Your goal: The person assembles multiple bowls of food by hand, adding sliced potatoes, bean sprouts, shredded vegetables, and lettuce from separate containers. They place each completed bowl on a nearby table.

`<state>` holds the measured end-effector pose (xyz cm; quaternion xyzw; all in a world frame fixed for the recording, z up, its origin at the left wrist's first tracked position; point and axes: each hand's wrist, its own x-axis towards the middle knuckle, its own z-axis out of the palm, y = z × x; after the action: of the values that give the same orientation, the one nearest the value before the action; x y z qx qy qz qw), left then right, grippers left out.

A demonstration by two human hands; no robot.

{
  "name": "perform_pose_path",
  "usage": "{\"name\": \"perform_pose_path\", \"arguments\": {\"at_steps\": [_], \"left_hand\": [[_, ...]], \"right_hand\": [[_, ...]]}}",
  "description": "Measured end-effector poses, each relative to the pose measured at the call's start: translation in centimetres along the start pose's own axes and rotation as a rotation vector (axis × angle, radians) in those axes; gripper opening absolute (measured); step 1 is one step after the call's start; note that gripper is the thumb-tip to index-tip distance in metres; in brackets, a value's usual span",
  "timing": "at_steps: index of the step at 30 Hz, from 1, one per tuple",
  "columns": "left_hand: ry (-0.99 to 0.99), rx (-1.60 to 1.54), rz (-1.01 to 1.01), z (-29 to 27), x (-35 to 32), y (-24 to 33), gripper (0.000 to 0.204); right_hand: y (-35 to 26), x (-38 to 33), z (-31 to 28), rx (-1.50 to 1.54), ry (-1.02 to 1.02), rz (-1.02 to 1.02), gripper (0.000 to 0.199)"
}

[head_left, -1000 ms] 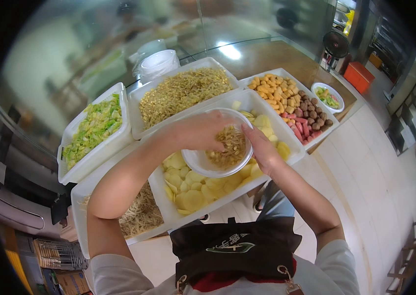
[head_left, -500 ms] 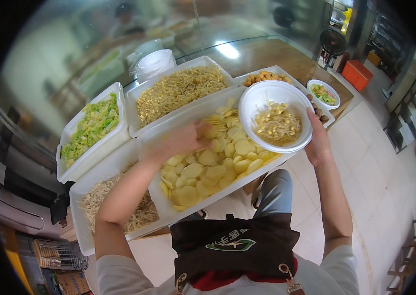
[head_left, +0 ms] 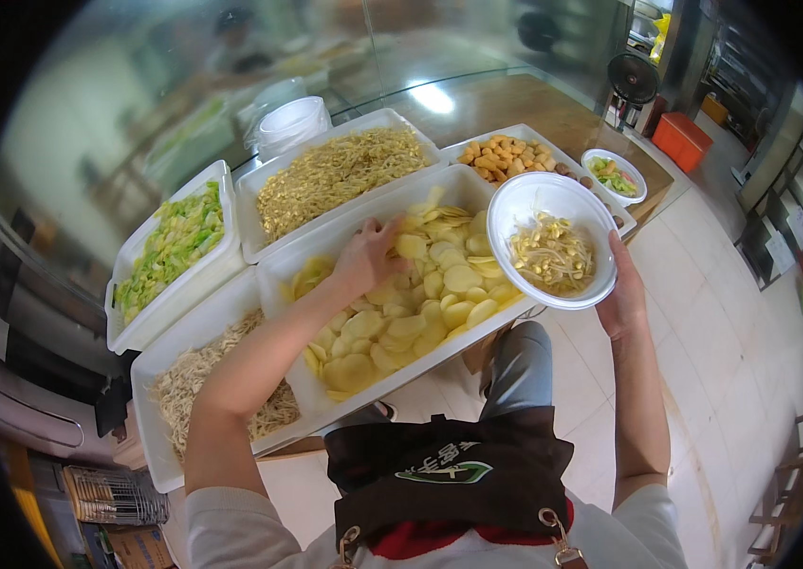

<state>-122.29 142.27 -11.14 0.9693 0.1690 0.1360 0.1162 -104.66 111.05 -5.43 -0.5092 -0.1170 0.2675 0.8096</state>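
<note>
Head view, left hand [head_left: 370, 256]: reaching down among potato slices [head_left: 458, 279]; whether its grip is closing on any, one cannot tell.
Head view, right hand [head_left: 623, 292]: holding its grip clamped on the right side of a white bowl [head_left: 526, 197].
Head view, bowl contents: bean sprouts [head_left: 553, 251] lying inside.
Head view, bowl position: overlapping the right end of the potato tray [head_left: 420, 364].
Head view, surroundings: chopped cabbage [head_left: 174, 242] filling the far-left tray; pale shreds [head_left: 202, 389] filling the near-left one.
</note>
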Motion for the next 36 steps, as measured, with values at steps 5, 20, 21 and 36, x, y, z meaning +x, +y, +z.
{"name": "perform_pose_path", "arguments": {"at_steps": [5,20,21,36], "left_hand": [[-0.029,0.01,-0.082,1.9,3.1,-0.6,0.052],[0.169,-0.054,0.196,3.0,2.4,1.8,0.026],[0.125,-0.03,0.124,3.0,2.7,1.8,0.025],[0.159,-0.284,-0.201,-6.0,0.5,0.9,0.034]], "right_hand": [[-0.4,-0.4,-0.1,-0.008,-0.008,-0.009,0.057],[5.0,3.3,6.9,0.091,-0.037,-0.045,0.028],[5.7,3.8,7.0,0.112,-0.045,-0.079,0.029],[7.6,6.4,5.7,-0.06,-0.125,-0.181,0.055]]}}
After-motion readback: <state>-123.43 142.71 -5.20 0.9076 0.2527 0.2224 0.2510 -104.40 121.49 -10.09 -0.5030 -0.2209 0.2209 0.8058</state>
